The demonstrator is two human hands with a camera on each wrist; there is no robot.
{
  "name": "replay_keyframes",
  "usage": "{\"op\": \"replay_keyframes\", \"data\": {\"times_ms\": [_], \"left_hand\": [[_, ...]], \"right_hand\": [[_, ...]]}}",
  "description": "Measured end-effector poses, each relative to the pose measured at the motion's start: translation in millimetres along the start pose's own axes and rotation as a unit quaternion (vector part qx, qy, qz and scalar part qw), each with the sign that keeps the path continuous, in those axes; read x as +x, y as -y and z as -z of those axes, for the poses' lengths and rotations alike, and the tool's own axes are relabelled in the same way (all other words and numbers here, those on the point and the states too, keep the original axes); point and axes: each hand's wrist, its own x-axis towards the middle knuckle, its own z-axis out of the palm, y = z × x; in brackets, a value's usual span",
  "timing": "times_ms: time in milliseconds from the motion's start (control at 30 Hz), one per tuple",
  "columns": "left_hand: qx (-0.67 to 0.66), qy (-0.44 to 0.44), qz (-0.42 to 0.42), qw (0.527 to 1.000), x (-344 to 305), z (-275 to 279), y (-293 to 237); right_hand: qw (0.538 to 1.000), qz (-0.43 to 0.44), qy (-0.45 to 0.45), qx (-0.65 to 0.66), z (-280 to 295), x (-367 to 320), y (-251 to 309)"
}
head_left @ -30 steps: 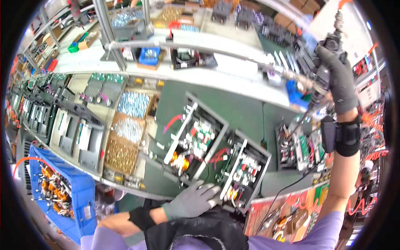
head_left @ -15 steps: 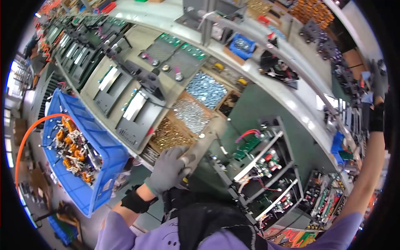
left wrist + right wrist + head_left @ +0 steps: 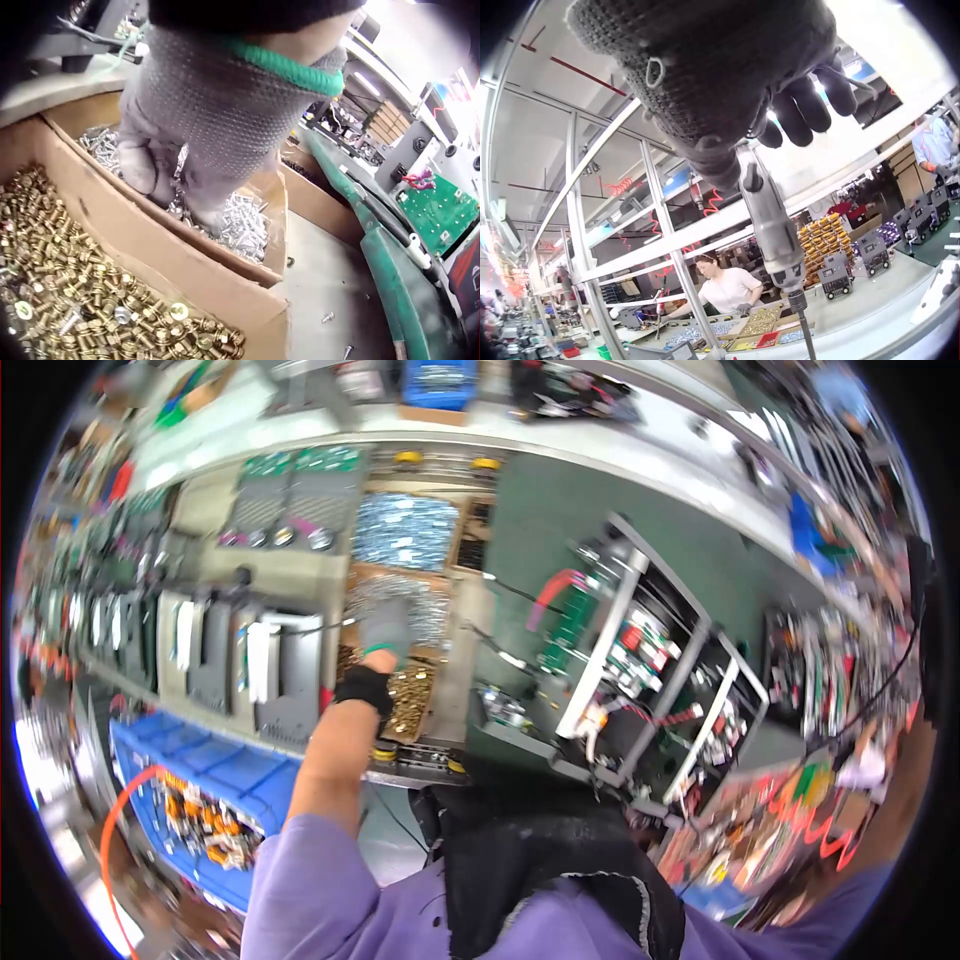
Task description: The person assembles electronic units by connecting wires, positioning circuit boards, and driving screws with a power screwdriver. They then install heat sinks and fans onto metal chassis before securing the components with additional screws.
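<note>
The left hand (image 3: 214, 112) has its fingers lowered among silver screws (image 3: 246, 229), strewn every way directly beneath; whether any is pinched cannot be told. Brass screws (image 3: 97, 289) are kept nearer the counter's (image 3: 450, 690) front edge. A power screwdriver (image 3: 770, 225) is gripped, bit down, by the farther right hand (image 3: 720, 75).

Rough knitted-cloth glove (image 3: 217, 105), shiny metal screws (image 3: 246, 229), matt cardboard box (image 3: 172, 259), smooth glossy metal driver (image 3: 771, 221)

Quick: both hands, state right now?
Left hand: down among the silver screws; can't tell whether it holds any.
Right hand: closed, holding the power screwdriver.
</note>
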Motion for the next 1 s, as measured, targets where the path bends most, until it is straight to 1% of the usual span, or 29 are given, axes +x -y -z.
{"op": "replay_keyframes", "data": {"times_ms": [33,67,100,133,167,200,233,267,300,333,367,400,433,467,500,533,567,600,633,667,700,733,767,800,867,900,933,967,1000], "left_hand": [[-0.021,-0.031,-0.03,0.999,5,-14,14],[-0.018,-0.042,-0.045,0.998,7,-13,18],[-0.01,0.0,-0.018,1.0,10,-10,22],[-0.024,-0.01,-0.014,1.0,4,1,17],[-0.025,-0.041,-0.036,0.998,9,-6,27],[-0.037,-0.05,-0.04,0.997,3,6,20],[-0.049,-0.057,-0.057,0.996,7,2,29],[-0.041,-0.052,-0.038,0.997,10,1,30],[-0.063,-0.055,-0.035,0.996,10,2,30],[-0.081,-0.058,-0.02,0.995,10,4,28],[-0.183,-0.042,-0.002,0.982,14,1,32],[-0.282,-0.023,0.022,0.959,16,-2,38],[-0.397,-0.019,0.041,0.917,18,-5,46],[-0.505,-0.017,0.061,0.861,18,-6,53],[-0.611,0.029,0.057,0.789,10,6,57],[-0.608,0.025,0.054,0.792,0,24,45],[-0.74,-0.009,0.107,0.664,-19,45,26],[-0.844,-0.044,0.155,0.511,-41,65,7],[-0.874,-0.055,0.144,0.46,-63,85,-15],[-0.871,-0.063,0.14,0.467,-66,89,-11],[-0.873,-0.042,0.105,0.474,-67,93,1],[-0.874,-0.023,0.07,0.481,-74,100,9],[-0.878,0.022,0.059,0.474,-86,114,-1],[-0.88,0.068,0.048,0.468,-97,128,-11],[-0.873,0.056,0.036,0.483,-128,152,-52],[-0.859,0.036,0.043,0.509,-153,169,-99],[-0.85,0.08,0.007,0.521,-170,177,-127],[-0.841,0.123,-0.028,0.527,-181,180,-150],[-0.829,0.168,-0.061,0.53,-192,182,-175]], "right_hand": [[1.0,-0.023,0.017,-0.004,17,-14,-6],[0.989,-0.099,0.059,0.088,44,-23,-27],[0.986,-0.093,0.067,0.117,65,-47,-26],[0.996,-0.05,0.068,0.007,83,-78,-22],[0.993,-0.009,0.06,-0.103,102,-109,-18],[0.99,-0.053,0.086,-0.093,126,-125,-17],[0.985,-0.098,0.111,-0.086,150,-141,-15],[0.965,-0.202,0.163,0.04,175,-151,-24],[0.917,-0.297,0.203,0.171,198,-161,-32],[0.907,-0.314,0.206,0.193,208,-188,-40],[0.895,-0.33,0.209,0.214,217,-215,-48],[0.906,-0.317,0.221,0.171,218,-258,-70],[0.915,-0.304,0.233,0.128,219,-302,-92],[0.893,-0.347,0.251,0.139,208,-343,-107],[0.869,-0.39,0.266,0.148,198,-385,-122],[0.833,-0.469,0.208,0.206,173,-436,-115],[0.812,-0.466,0.279,0.215,152,-493,-140],[0.826,-0.405,0.357,0.163,130,-549,-157],[0.82,-0.37,0.436,0.033,118,-579,-149],[0.811,-0.357,0.464,0.016,100,-629,-158],[0.787,-0.313,0.531,-0.041,85,-671,-167],[0.801,-0.26,0.534,-0.078,76,-706,-169],[0.783,-0.214,0.572,-0.118,60,-754,-183],[0.77,-0.185,0.592,-0.146,55,-769,-179],[0.795,-0.077,0.574,-0.18,43,-815,-187],[0.809,-0.07,0.558,-0.172,37,-840,-195],[0.821,-0.065,0.543,-0.164,29,-858,-201],[0.8,-0.069,0.572,-0.166,24,-862,-206],[0.843,-0.041,0.51,-0.164,19,-872,-214]]}}
